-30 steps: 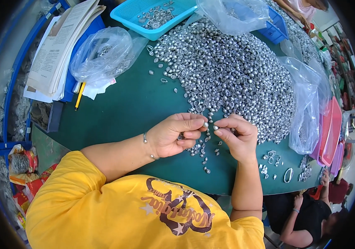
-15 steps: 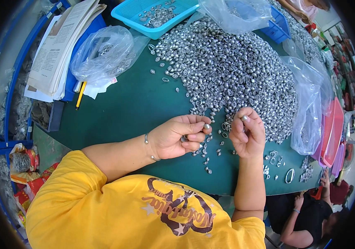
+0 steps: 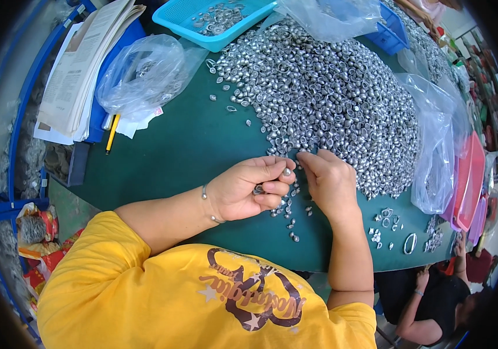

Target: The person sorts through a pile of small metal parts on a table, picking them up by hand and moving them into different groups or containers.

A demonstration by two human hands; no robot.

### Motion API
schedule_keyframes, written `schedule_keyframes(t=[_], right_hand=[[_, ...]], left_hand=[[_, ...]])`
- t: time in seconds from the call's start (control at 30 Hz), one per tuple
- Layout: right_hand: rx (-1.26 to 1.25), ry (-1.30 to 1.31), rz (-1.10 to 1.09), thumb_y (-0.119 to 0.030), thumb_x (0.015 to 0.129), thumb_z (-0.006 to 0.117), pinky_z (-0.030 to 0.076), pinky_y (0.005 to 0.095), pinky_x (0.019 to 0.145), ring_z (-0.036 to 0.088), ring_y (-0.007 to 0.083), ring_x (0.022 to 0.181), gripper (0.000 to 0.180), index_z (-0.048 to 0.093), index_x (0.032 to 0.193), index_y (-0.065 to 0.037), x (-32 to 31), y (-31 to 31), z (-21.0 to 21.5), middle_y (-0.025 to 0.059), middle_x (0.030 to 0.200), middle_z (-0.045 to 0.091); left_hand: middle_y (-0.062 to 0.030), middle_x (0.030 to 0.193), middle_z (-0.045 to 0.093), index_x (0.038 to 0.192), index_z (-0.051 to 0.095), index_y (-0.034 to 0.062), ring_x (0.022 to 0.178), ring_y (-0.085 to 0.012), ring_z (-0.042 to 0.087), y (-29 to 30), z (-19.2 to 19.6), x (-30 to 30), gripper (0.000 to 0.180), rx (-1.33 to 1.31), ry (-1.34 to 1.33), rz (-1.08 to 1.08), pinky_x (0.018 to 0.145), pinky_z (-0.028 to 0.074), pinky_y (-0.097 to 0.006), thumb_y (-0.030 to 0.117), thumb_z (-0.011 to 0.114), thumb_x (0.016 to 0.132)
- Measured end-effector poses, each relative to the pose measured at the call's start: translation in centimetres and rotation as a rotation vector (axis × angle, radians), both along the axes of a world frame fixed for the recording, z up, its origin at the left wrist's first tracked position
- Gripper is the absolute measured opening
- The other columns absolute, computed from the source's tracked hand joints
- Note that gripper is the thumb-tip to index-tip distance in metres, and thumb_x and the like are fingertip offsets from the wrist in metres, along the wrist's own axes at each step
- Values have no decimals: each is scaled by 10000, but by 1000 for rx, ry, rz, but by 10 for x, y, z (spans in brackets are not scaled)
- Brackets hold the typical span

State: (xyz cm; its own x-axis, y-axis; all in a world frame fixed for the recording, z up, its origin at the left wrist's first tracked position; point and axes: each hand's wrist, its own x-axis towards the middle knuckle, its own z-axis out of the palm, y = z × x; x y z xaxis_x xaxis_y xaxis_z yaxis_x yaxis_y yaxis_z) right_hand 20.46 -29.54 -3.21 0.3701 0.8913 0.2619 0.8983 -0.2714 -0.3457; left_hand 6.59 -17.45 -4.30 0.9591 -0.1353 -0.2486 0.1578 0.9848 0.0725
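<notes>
My left hand [image 3: 252, 186] is closed, palm up, over the green table. Between its thumb and forefinger sits a small silvery metal bead [image 3: 286, 172], and another small metal piece [image 3: 259, 189] shows in the curled fingers. Close by on the right, my right hand [image 3: 335, 185] is turned back upward, its fingertips pinched together at the near edge of a big heap of small silvery metal pieces [image 3: 324, 99]. What those fingertips hold, if anything, is hidden. A few loose beads [image 3: 293, 227] lie below the two hands.
Metal rings [image 3: 410, 244] and small parts lie at right near the table edge. Around the heap are clear plastic bags [image 3: 434, 145], a turquoise basket [image 3: 214, 42], a blue bin [image 3: 393, 36] and red trays [image 3: 469, 180]. Papers [image 3: 83, 70] stand at left. Another person [image 3: 435, 302] sits lower right.
My right hand has turned over and moved left, down to the heap's near edge; the bead it pinched before is out of sight. My left hand has hardly moved.
</notes>
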Motion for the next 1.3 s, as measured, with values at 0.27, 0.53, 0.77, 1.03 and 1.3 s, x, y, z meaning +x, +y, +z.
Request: schedule_keyframes(t=[0.27, 0.53, 0.77, 1.03, 1.3], right_hand=[[-16, 19, -27, -131, 733, 616, 458, 346, 499, 578, 257, 579, 78, 590, 764, -65, -3, 1, 0, 73, 660, 562], [-147, 78, -77, -128, 762, 598, 459, 384, 546, 591, 315, 636, 147, 542, 870, -44, -5, -9, 4, 134, 730, 607], [-83, 260, -56, -87, 798, 552, 418, 309, 469, 543, 216, 521, 88, 503, 823, -19, -4, -11, 1, 81, 632, 564], [271, 1757, -190, -22, 808, 427, 215, 200, 357, 298, 60, 413, 63, 467, 857, -25, 6, -9, 9, 26, 545, 419], [330, 1870, -227, -57, 837, 399, 202, 202, 352, 286, 67, 398, 106, 479, 897, -22, 10, -6, 5, 35, 556, 433]], left_hand=[[-12, 797, 387, 926, 491, 35, 586, -39, 350, 0, -2, 1, 120, -74, -4, -12, 473, 292, -144, 124, 413, 908], [-15, 795, 386, 921, 490, 25, 585, -42, 356, 1, -3, 0, 117, -161, -16, -27, 478, 300, -149, 108, 410, 903], [-13, 794, 392, 918, 497, 27, 585, -42, 357, 0, -3, 0, 115, -168, 25, -20, 476, 300, -149, 126, 441, 897], [-10, 775, 460, 914, 522, 38, 588, -37, 376, -2, -2, 2, 91, 165, 44, 6, 465, 302, -151, 113, 520, 863], [-19, 804, 488, 970, 550, 21, 601, -45, 397, -4, -3, 0, 158, 267, 41, 52, 464, 316, -153, 137, 517, 868]])
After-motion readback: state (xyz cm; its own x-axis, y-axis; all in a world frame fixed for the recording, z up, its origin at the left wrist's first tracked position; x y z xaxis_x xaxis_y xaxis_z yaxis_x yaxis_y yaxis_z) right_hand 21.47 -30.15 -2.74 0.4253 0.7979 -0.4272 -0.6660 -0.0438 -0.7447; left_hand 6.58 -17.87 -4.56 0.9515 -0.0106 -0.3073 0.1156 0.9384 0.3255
